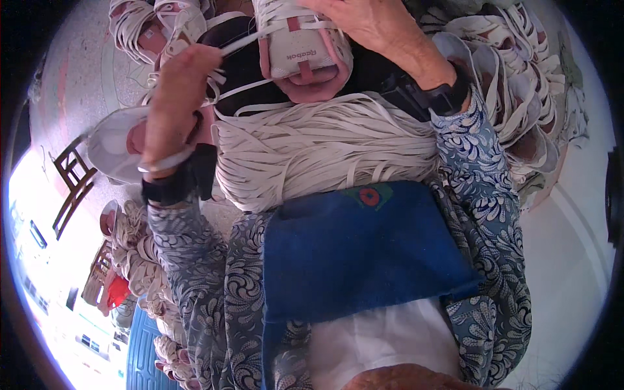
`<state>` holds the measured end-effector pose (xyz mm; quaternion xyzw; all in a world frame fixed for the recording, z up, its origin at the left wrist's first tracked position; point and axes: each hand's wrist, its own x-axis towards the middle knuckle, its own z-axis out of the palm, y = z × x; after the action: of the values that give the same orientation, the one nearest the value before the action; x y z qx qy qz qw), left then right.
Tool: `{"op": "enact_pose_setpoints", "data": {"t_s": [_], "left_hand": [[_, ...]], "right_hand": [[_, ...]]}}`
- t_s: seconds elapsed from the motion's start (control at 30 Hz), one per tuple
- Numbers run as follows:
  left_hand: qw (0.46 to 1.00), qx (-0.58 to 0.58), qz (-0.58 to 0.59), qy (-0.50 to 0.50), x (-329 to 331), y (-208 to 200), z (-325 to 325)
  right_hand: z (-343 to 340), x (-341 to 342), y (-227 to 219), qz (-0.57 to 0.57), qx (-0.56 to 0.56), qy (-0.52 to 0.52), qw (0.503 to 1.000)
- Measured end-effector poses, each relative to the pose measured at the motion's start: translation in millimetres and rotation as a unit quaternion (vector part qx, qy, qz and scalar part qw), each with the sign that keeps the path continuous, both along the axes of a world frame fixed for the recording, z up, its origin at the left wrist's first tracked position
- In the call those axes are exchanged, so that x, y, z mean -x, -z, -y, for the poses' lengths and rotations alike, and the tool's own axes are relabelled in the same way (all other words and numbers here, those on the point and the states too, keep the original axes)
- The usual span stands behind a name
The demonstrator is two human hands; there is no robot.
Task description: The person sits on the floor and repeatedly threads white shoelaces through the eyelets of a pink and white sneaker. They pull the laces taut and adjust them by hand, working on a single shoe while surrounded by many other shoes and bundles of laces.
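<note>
White lace point(240, 44) in the closed pinch of the left hand point(185, 79), stretched to the pale-and-pink shoe point(305, 57) at top centre, just beyond heaped laces point(325, 143). Now right hand point(377, 25), cropped, over the shoe: grasping or loose, cannot tell.

Left hand point(182, 88) motion-blurred; right hand point(370, 23) and shoe point(305, 57) cut off by top edge.

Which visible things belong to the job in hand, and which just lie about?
Job in hand:
- pink and white shoe, at the right hand
- flat white lace, in the left hand
- bundle of flat cream laces

Apparently lying about:
- brown wooden slatted frame
- bright red object
- ribbed blue object
</note>
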<state>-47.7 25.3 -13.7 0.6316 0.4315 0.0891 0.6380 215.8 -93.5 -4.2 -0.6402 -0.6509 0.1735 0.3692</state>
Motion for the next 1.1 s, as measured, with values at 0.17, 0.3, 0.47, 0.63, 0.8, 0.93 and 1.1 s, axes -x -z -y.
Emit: {"op": "enact_pose_setpoints", "data": {"t_s": [0.17,0.3,0.47,0.63,0.8,0.93,1.1], "left_hand": [[0.942,-0.298,-0.154,-0.007,-21.2,-27.6,22.7],[0.980,-0.178,-0.084,-0.002,-12.7,-35.1,32.2],[0.996,0.027,0.083,-0.019,-13.5,-25.5,49.8],[0.997,-0.048,0.029,-0.056,-27.9,-12.8,64.8],[0.984,-0.175,-0.025,-0.038,-36.8,-10.0,65.3],[0.974,-0.223,-0.035,-0.016,-35.6,-6.8,59.9],[0.988,-0.139,0.000,-0.062,-38.0,-5.7,54.6]], "right_hand": [[27.2,-6.9,-26.2,-0.045,0.070,-0.012,0.996],[47.8,-9.5,-31.1,-0.047,0.148,-0.058,0.986],[43.0,-10.1,-18.4,0.078,0.106,-0.071,0.989],[38.3,-24.0,-28.5,0.130,0.047,-0.040,0.990],[38.0,-31.6,-27.2,0.126,0.103,-0.068,0.984],[45.2,-23.7,-44.8,0.137,0.072,0.063,0.986],[44.4,-15.7,-76.1,-0.218,0.168,0.132,0.952]]}}
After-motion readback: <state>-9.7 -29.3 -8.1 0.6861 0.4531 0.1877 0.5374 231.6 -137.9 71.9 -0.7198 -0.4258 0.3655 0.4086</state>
